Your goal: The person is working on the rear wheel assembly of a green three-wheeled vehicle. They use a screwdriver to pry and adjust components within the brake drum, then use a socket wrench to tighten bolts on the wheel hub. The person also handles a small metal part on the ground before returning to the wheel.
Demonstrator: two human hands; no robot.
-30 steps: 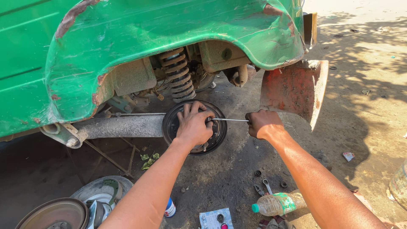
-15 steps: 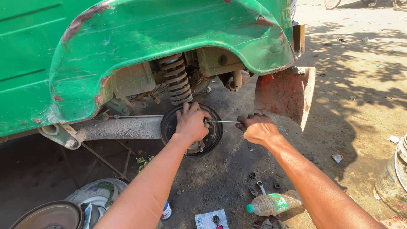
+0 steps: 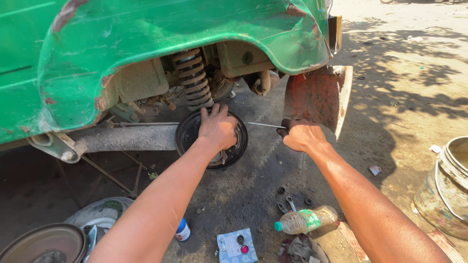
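left hand [image 3: 218,128] spread flat on the round black brake plate [image 3: 234,151] under the green wheel arch, right hand [image 3: 302,136] fisted on a thin metal rod [image 3: 263,125]; plate looks heavy, rigid, greasy, best gripped by its rim.

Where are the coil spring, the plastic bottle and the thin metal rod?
coil spring [image 3: 192,79], head view, middle of its rusty coils.
plastic bottle [image 3: 307,220], head view, on its body lying on the ground.
thin metal rod [image 3: 265,125], head view, on the bare stretch between the hands.

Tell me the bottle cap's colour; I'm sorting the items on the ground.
Green, on the plastic bottle lying on the ground, head view.
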